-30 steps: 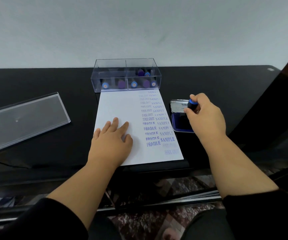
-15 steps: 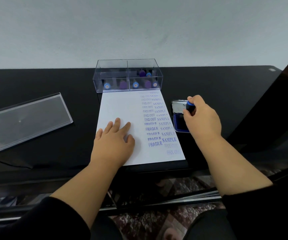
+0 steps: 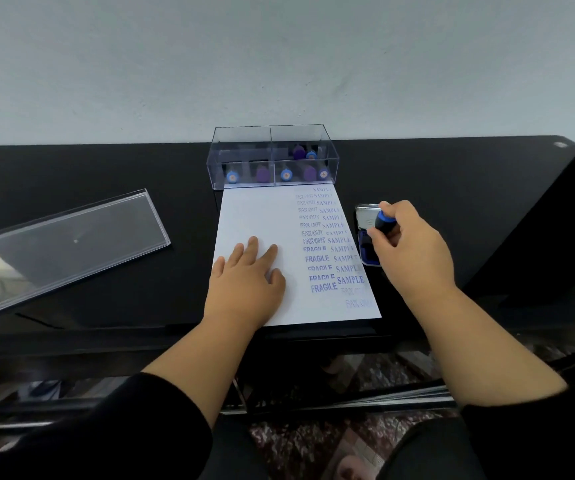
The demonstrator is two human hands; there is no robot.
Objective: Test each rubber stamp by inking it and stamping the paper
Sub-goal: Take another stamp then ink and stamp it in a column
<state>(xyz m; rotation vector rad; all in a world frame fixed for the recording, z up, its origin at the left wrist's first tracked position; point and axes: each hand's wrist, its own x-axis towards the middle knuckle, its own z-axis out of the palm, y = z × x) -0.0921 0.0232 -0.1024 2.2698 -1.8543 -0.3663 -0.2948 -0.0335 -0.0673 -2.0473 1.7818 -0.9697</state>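
Note:
A white sheet of paper (image 3: 261, 216) lies on the black table, its right side covered with blue prints reading FAX OUT, SAMPLE and FRAGILE. My left hand (image 3: 244, 282) rests flat on the sheet's lower middle. My right hand (image 3: 407, 251) grips a rubber stamp with a blue and black handle (image 3: 383, 220) over the open blue ink pad (image 3: 365, 237), just right of the paper. The stamp's face is hidden by my fingers. A clear two-part box (image 3: 272, 155) beyond the paper holds several blue and purple stamps.
The box's clear lid (image 3: 71, 237) lies on the black table (image 3: 452, 174) at the left. A pale wall runs behind the table. The table's front edge is just below the paper, with patterned floor beneath.
My right hand with the stamp has shifted slightly down and left over the ink pad. My left hand stays flat on the paper.

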